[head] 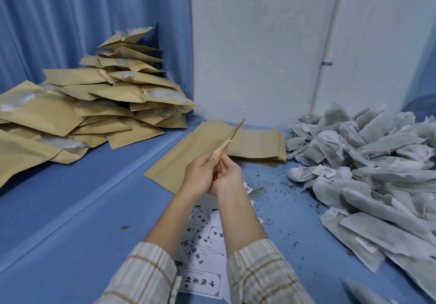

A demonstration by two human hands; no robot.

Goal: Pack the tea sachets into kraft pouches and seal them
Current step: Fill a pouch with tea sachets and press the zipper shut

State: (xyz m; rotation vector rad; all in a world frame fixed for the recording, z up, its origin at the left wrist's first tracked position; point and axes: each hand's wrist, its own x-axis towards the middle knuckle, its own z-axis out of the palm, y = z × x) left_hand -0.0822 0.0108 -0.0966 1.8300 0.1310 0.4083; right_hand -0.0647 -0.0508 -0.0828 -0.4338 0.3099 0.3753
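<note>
A single kraft pouch [228, 141] is held edge-on above the blue tabletop [89, 209], its near end pinched between the curled fingers of the left hand [200, 174] and the right hand [228, 175], which are pressed close together; whether anything is inside it cannot be told. Just beyond the hands, a stack of flat empty pouches [257, 143] is laid, with one more sheet [165, 169] spread nearer. A tall heap of filled pouches [99, 105] is banked against the blue curtain [70, 20] at the left, and grey tea sachets [372, 166] are heaped along the right edge. Printed labels [203, 251] are scattered beneath the forearms, amid loose tea crumbs [266, 185]. Bare blue surface is left between the left heap and the hands.
</note>
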